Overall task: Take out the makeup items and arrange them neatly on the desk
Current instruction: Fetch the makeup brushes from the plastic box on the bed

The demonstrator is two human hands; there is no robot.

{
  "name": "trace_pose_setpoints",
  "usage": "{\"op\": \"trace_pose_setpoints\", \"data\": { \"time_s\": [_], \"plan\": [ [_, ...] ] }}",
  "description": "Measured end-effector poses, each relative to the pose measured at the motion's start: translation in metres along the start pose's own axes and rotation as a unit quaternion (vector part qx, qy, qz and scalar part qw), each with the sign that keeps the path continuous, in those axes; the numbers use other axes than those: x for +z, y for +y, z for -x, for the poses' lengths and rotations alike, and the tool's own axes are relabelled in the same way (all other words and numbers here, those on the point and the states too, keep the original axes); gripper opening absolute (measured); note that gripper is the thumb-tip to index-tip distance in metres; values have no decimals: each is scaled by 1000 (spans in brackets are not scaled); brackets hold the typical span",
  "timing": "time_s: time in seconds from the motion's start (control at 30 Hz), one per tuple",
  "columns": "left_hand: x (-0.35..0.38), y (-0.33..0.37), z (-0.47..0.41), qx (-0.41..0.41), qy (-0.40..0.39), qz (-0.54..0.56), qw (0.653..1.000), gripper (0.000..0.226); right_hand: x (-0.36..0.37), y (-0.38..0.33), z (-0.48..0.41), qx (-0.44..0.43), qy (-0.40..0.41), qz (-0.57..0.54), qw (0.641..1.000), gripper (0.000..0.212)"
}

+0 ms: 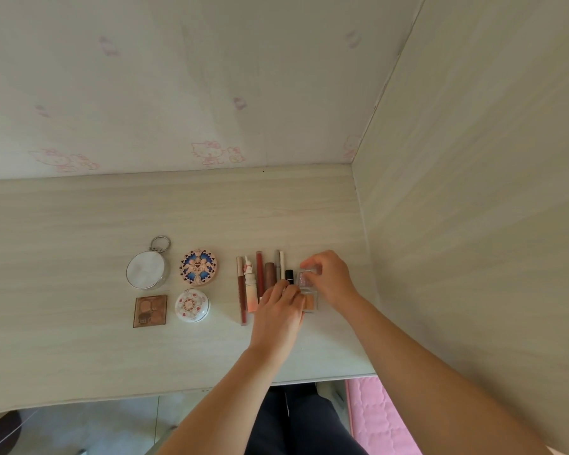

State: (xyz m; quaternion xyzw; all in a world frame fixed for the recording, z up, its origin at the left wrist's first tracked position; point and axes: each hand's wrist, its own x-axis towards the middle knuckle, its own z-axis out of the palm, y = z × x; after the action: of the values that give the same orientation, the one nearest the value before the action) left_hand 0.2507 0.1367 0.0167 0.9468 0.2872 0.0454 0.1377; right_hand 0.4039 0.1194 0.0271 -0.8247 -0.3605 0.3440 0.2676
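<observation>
I see a pale wood-grain desk (79, 224) carrying a round silver compact with a ring (147, 270) well left of a row of slim lip tubes and pencils (260, 280). At the row's right end, my right hand (329, 277) pinches the small clear plastic palette (310, 302) at its top; my left hand (281, 310) grips its left edge.
</observation>
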Motion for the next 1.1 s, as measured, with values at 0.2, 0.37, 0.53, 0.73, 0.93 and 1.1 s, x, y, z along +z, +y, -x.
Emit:
{"op": "trace_pose_setpoints", "data": {
  "time_s": [0.2, 0.37, 0.53, 0.73, 0.93, 1.1],
  "plan": [
    [-9, -4, 3, 27, -23, -1, 999, 38, -10, 9, 20, 5, 34, -8, 999, 37],
    [-19, -15, 10, 59, -11, -7, 998, 43, -16, 23, 49, 24, 41, 52, 998, 45],
    [-19, -33, 14, 107, 5, -32, 994, 38, -4, 32, 82, 56, 35, 103, 992, 49],
    [-26, -48, 16, 195, -7, -37, 980, 44, 21, 19, 124, 114, 102, 68, 986, 49],
    [-32, -51, 29, 265, -68, -9, 962, 52, 48, 2, 173, 137, 202, 50, 969, 46],
    [-38, -32, 42, 338, -93, -5, 936, 48, 63, 3, 221, 186, 254, 64, 947, 45]
  ]
}}
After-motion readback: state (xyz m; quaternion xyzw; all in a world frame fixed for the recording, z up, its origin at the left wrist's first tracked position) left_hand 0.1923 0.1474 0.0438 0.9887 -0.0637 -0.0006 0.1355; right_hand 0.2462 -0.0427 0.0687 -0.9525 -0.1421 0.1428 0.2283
